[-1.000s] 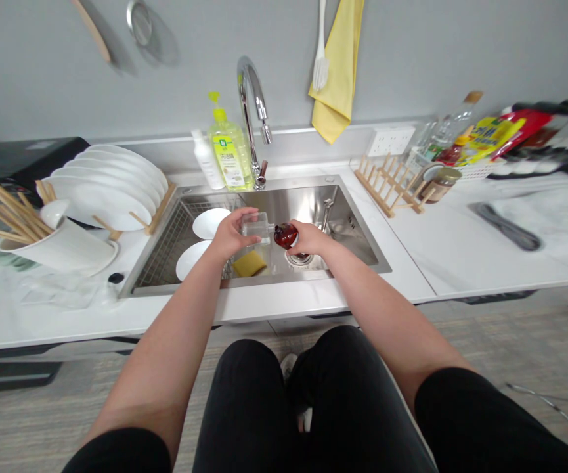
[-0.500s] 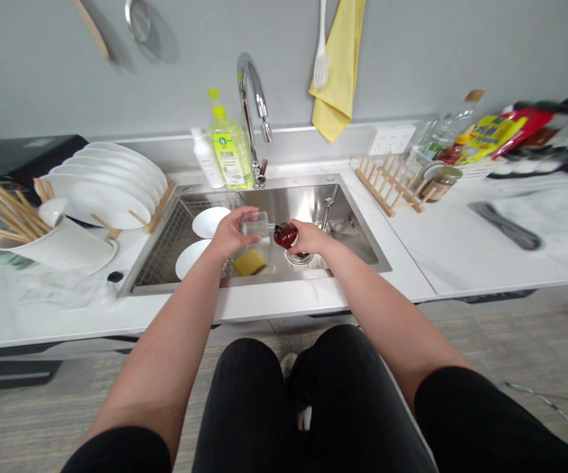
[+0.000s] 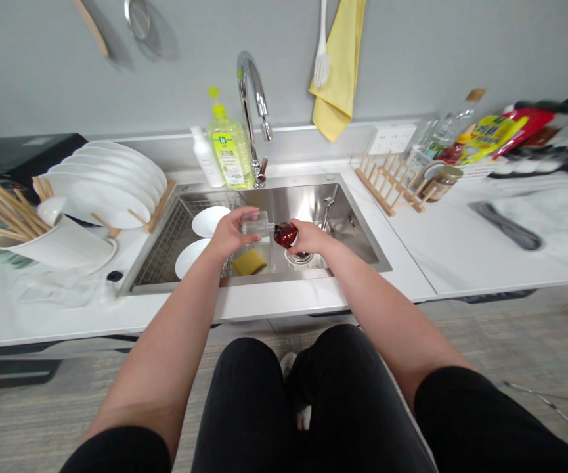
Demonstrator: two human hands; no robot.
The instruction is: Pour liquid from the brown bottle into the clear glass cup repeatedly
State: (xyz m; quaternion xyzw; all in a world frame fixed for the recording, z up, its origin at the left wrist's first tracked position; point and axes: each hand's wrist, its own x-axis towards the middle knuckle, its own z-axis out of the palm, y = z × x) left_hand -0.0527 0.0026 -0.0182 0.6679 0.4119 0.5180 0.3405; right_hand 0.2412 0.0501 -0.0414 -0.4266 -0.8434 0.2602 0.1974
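My left hand (image 3: 232, 235) is over the stainless steel sink (image 3: 347, 253), shut on a clear square glass container (image 3: 256, 227). My right hand (image 3: 309, 238) grips a small dark red glass bottle (image 3: 285, 234), whose rounded end touches or nearly touches the clear container. Below my hands, a yellow sponge (image 3: 249, 263) lies on the sink floor. Two white plates (image 3: 209, 221) rest upright or tilted at the left of the sink, by a wire rack (image 3: 165, 243). The drain (image 3: 298, 260) sits partly hidden below my right hand.
A chrome faucet (image 3: 250, 85) and a green dish soap bottle (image 3: 230, 148) stand behind the sink. White plates (image 3: 106, 180) fill a rack on the left, beside a white utensil holder (image 3: 62, 244). A wooden rack (image 3: 392, 187) stands on the right counter.
Both hands hold the same things in nearly the same place. The view has shifted only slightly.
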